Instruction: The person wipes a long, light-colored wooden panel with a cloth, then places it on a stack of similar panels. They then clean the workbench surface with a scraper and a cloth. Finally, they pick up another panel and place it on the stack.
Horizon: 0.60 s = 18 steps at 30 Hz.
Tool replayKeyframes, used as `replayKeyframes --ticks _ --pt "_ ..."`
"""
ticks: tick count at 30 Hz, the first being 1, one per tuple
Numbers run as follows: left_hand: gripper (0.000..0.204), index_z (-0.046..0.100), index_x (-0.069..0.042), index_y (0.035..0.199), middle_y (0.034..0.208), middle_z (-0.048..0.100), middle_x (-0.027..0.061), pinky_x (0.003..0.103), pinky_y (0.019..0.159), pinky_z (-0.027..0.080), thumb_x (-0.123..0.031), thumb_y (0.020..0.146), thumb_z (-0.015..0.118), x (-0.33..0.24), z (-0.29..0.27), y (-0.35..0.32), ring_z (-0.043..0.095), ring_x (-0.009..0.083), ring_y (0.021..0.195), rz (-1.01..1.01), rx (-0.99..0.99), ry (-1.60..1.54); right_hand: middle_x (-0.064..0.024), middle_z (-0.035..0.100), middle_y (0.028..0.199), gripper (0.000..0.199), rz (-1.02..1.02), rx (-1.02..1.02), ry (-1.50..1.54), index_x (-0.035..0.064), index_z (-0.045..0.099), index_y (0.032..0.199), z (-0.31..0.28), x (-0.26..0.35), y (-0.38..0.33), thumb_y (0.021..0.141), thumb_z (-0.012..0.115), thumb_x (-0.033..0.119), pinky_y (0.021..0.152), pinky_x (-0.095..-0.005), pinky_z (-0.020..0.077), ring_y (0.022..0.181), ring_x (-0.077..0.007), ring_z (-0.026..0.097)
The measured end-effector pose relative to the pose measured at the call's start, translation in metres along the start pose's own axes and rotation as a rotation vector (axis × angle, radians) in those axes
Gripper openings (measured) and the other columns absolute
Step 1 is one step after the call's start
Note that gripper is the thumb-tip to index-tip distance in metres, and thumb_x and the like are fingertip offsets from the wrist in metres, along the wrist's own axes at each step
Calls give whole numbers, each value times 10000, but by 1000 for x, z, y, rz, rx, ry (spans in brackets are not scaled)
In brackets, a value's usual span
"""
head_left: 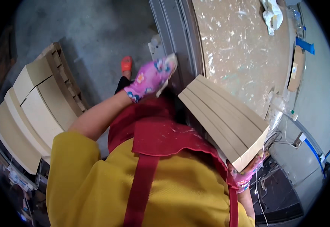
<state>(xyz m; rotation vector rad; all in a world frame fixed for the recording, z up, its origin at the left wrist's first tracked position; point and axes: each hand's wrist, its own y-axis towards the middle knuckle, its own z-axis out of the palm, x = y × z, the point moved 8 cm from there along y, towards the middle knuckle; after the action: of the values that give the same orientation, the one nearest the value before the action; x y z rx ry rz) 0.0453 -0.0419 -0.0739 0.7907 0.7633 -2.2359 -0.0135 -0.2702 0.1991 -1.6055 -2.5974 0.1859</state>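
Note:
My left hand (149,78), in a pink flowered glove, reaches out over my lap beside the dark table edge. Off-white material shows at its fingertips and underside; I cannot make out whether this is a cloth or part of the glove. My right hand (248,174), in a matching glove, grips the near end of a bundle of beige boards (223,117). These long, narrow boards lie tight side by side and slant from the table edge toward my right side. The right fingers are partly hidden behind the bundle's end.
A worktable (237,45) with a scuffed brown top stands ahead right, a crumpled white cloth (273,17) on it. A clear bottle (280,104) is at its right edge. Pale boards (43,102) are stacked on a wooden pallet (68,79) at left. An orange shoe (126,63) shows below.

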Motion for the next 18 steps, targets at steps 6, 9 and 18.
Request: replayKeyframes --ticks 6,9,18 --pt "510 495 -52 1237 1204 551 127 399 926 456 -305 820 646 -97 71 -32 574 274 1039 881 -275 768 -229 321 1341 960 -75 17 -14 209 75 1481 -1 -7 5 772 579 615 940 -582 328 1194 -443 372" --pt "395 559 -106 1190 1123 583 103 353 844 493 -342 873 539 -63 23 -6 601 253 947 520 -297 887 -292 294 1355 917 -41 -16 -51 238 99 1480 4 -11 -3 775 469 693 954 -588 331 1218 -460 346" --pt "493 508 -101 1247 1118 568 85 351 827 490 -362 834 573 -89 94 -46 586 217 922 929 -147 567 -286 280 1368 917 4 19 -38 236 84 1483 6 -11 -1 782 437 711 962 -588 338 1224 -462 342"
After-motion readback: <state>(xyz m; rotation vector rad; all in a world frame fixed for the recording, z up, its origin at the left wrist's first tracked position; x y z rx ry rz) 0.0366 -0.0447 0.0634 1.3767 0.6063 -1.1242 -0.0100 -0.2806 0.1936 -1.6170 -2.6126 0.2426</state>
